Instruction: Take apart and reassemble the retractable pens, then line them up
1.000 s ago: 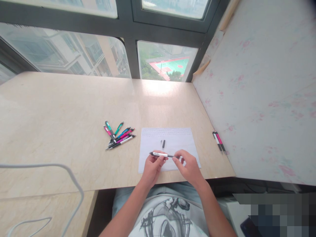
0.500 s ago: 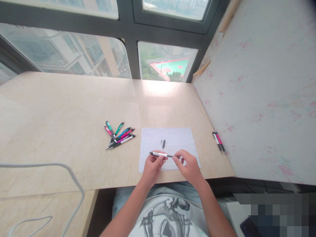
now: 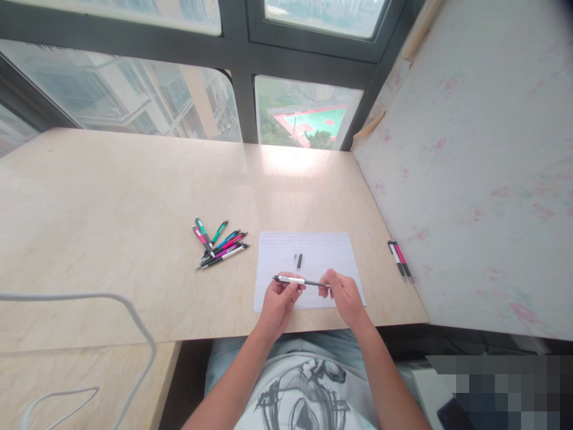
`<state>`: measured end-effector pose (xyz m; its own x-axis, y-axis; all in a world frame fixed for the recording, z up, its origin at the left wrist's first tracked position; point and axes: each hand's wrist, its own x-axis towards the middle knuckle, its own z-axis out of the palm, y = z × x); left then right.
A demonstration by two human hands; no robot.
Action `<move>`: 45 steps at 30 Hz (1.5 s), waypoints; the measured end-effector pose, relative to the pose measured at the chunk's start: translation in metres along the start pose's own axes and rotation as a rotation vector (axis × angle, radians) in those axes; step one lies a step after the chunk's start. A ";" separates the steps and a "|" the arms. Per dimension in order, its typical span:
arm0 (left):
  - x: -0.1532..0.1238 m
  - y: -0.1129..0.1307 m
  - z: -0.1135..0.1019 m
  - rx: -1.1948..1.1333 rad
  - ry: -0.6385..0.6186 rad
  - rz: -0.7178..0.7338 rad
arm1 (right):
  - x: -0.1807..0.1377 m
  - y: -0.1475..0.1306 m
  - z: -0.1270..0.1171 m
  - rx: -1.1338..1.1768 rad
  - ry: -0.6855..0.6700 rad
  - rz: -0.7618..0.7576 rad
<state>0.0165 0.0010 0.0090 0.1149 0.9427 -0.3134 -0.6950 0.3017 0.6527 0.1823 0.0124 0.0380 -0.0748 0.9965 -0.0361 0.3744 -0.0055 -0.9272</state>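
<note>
The pale marbled countertop (image 3: 134, 197) runs out of frame at left, where a grey cable (image 3: 107, 297) is also cut off; blocky pixels mask the lower right corner. Both hands partly cover the printed sheet (image 3: 268, 269), its lines too faint to read. The left hand (image 3: 278, 301) is closed on a white-and-black retractable pen (image 3: 290, 280) above the sheet, fingers hiding part of its barrel. The right hand (image 3: 344, 295) is half curled at the end of the exposed refill (image 3: 316, 284); whether it grips that end, I cannot tell. Heaped pens (image 3: 221, 248) overlap to the left. Beyond the hands lie a black pen grip (image 3: 299, 261) and a tiny piece (image 3: 295, 256), too small to identify
</note>
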 end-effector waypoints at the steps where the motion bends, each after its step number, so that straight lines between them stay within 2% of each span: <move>1: 0.000 -0.001 -0.001 -0.014 0.012 0.003 | 0.005 0.005 0.001 0.014 0.028 0.009; 4: 0.001 -0.002 -0.002 -0.043 0.030 0.006 | 0.021 0.016 0.008 -0.183 0.102 -0.034; 8: 0.002 -0.002 -0.003 -0.048 0.013 -0.001 | 0.037 0.018 0.023 -0.495 0.051 -0.123; 15: 0.002 -0.003 -0.002 -0.060 0.009 0.013 | 0.046 0.011 0.038 -0.689 0.019 -0.106; 20: 0.002 -0.002 -0.002 -0.044 0.017 0.013 | 0.045 0.016 0.041 -0.538 0.101 -0.120; 25: 0.001 -0.002 -0.003 -0.034 0.010 0.018 | 0.037 0.021 0.038 -0.131 0.140 -0.067; 29: 0.001 -0.003 -0.003 -0.034 0.019 0.016 | 0.028 0.025 0.025 0.112 0.207 0.021; 36: 0.001 -0.002 -0.002 -0.025 0.057 0.016 | -0.005 0.021 -0.007 0.410 0.223 0.098; 40: 0.001 -0.002 -0.002 -0.009 0.063 0.034 | -0.023 0.016 -0.018 0.477 0.210 0.055; 45: 0.002 -0.003 -0.003 0.005 0.052 0.027 | -0.026 0.009 -0.016 0.381 0.155 0.020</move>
<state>0.0164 0.0014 0.0042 0.0592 0.9418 -0.3310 -0.6935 0.2773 0.6650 0.2029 -0.0124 0.0364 0.0799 0.9965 -0.0256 0.0034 -0.0259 -0.9997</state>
